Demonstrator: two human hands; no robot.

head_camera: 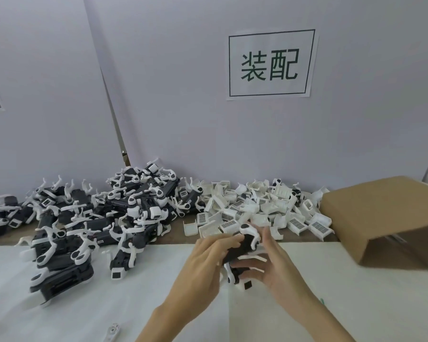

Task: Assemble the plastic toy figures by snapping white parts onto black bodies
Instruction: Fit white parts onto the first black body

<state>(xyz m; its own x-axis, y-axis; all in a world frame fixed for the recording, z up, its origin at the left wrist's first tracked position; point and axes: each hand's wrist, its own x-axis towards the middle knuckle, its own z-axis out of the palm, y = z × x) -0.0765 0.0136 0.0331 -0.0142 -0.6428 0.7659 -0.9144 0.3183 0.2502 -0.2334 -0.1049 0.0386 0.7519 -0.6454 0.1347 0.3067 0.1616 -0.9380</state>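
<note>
We hold one black body in front of the white parts (our supply pile), left hand and right hand fingers curled around it to steady the snapping.

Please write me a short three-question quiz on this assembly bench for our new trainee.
1. True or false: both the left hand and the right hand hold the black toy figure.
2. Where does the pile of loose white parts lie?
A. left of the heap of black-and-white figures
B. between that heap and the cardboard box
C. inside the box
3. Fill in: the paper sign hangs on the ____.

Key
1. True: both grip it from either side.
2. B.
3. Wall, above the white parts.
</note>
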